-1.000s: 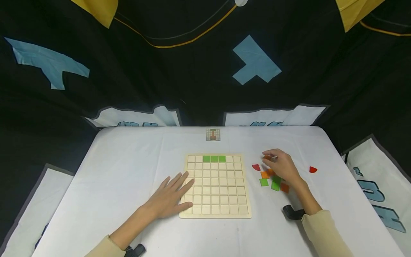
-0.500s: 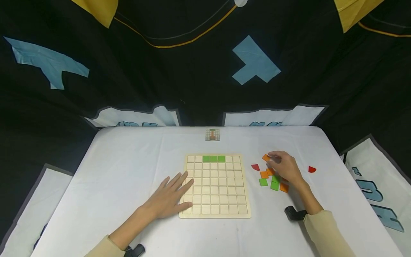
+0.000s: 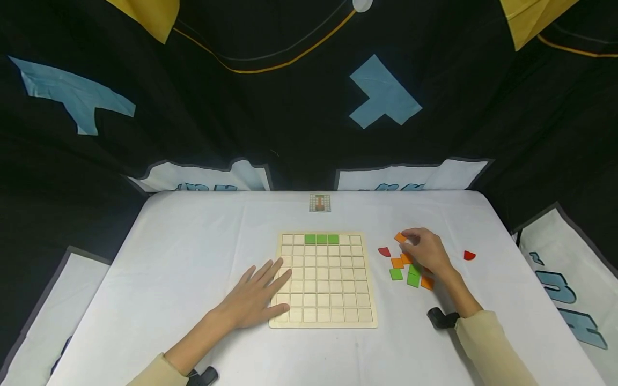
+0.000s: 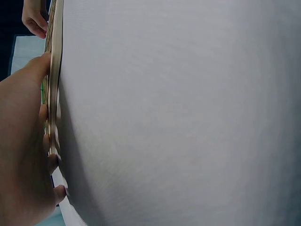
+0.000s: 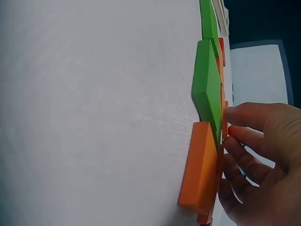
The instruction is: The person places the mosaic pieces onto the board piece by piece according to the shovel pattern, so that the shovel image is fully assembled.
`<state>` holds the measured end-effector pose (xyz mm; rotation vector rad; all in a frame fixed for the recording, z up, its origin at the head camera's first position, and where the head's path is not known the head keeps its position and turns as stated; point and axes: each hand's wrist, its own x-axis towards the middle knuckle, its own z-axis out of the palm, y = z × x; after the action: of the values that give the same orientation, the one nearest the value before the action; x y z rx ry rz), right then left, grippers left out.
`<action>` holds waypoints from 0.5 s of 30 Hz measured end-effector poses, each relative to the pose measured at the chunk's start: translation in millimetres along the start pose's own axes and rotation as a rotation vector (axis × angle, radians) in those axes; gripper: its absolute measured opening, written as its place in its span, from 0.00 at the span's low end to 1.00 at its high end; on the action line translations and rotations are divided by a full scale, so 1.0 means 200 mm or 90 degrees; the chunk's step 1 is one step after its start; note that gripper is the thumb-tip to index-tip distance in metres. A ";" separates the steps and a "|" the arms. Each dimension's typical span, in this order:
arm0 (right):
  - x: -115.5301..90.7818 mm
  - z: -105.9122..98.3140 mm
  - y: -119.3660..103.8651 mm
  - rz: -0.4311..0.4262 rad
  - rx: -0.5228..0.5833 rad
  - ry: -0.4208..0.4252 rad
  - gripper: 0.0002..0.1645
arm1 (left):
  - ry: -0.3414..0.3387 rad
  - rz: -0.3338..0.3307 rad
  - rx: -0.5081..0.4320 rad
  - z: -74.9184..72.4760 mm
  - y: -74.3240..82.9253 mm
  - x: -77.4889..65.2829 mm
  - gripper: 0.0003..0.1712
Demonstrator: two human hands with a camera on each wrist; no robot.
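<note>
A square wooden grid board (image 3: 321,279) lies on the table, with several green tiles (image 3: 322,239) in its top row. My left hand (image 3: 253,296) rests on the board's left edge, fingers spread. In the left wrist view its fingers lie along the board's side. My right hand (image 3: 427,251) is over the loose tiles at the right, fingers loosely bent. Its thumb and index finger are apart, beside an orange tile (image 3: 400,237); contact is unclear. Below it lie more orange tiles (image 3: 397,263) and green tiles (image 3: 413,280), partly hidden by the hand. Another orange tile (image 5: 198,167) stands out in the right wrist view.
Red rounded pieces lie either side of the right hand, one red piece (image 3: 384,251) left and another red piece (image 3: 470,255) right. A small pattern card (image 3: 319,203) is at the back of the white table (image 3: 203,236). Dark cloth hangs behind.
My right hand has drawn back slightly to the right, uncovering more of the orange tile, then shifted a little left again. The left hand stays on the board.
</note>
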<state>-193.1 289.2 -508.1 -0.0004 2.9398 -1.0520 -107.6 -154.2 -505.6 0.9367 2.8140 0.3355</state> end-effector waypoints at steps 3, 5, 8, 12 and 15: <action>0.01 0.00 0.00 -0.003 -0.002 -0.001 0.22 | 0.000 0.000 -0.004 0.00 0.00 0.00 0.44; 0.01 0.00 0.00 -0.007 -0.003 -0.003 0.22 | 0.001 0.000 -0.004 0.00 0.00 0.00 0.44; 0.01 -0.01 -0.01 -0.006 -0.005 -0.004 0.22 | 0.000 0.000 0.000 0.00 0.00 0.00 0.44; 0.01 -0.01 -0.01 -0.001 -0.009 -0.004 0.22 | 0.001 0.001 0.001 0.00 0.00 0.00 0.44; 0.00 -0.01 -0.03 -0.001 -0.007 0.004 0.23 | 0.002 0.002 0.000 0.00 0.00 0.00 0.44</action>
<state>-194.1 286.1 -502.2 0.0009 2.9519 -1.0368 -107.4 -153.8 -505.0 0.9410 2.8155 0.3364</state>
